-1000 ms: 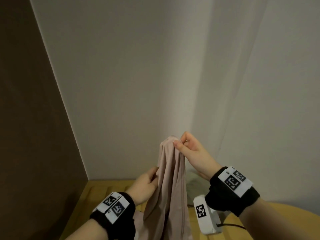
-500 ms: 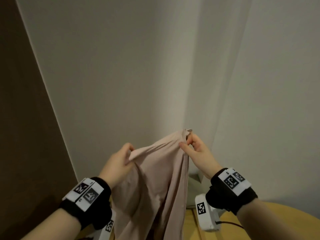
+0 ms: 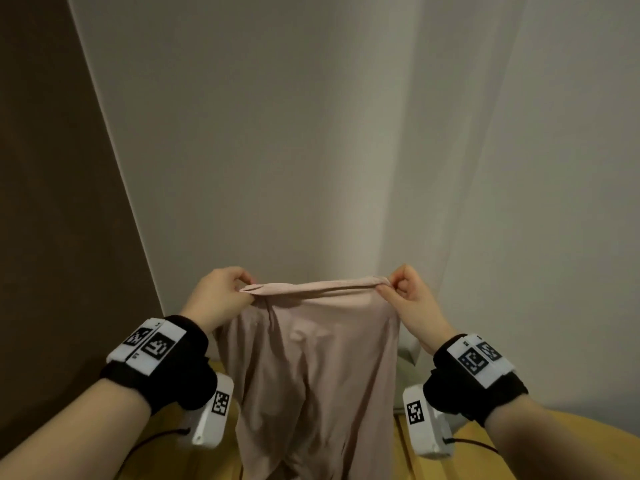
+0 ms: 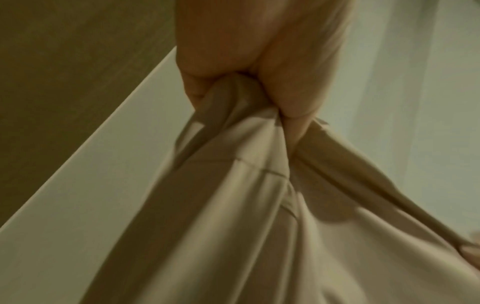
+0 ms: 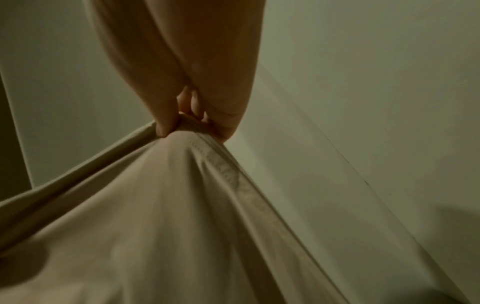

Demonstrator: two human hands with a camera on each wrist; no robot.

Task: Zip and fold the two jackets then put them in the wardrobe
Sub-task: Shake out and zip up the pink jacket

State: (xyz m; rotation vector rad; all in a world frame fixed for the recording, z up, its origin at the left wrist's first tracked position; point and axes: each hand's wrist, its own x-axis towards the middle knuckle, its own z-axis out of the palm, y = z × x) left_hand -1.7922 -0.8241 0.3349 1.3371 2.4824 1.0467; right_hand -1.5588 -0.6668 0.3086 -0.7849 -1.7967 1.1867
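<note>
Since half a second before, both hands had drawn apart, left hand (image 3: pixel 221 296) and right hand (image 3: pixel 414 299) each pinching the pink jacket (image 3: pixel 311 368) taut above the tabletop (image 3: pixel 519 455).

Black wristbands (image 3: pixel 180 368), white tagged marker blocks (image 3: pixel 479 358), white wrist cameras (image 3: pixel 424 420), thin black cables (image 3: pixel 474 445)

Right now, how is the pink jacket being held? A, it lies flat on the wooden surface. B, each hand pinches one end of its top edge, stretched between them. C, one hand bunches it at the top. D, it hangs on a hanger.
B: the left hand and right hand each pinch an end of the pink jacket, its top edge stretched between them.
</note>
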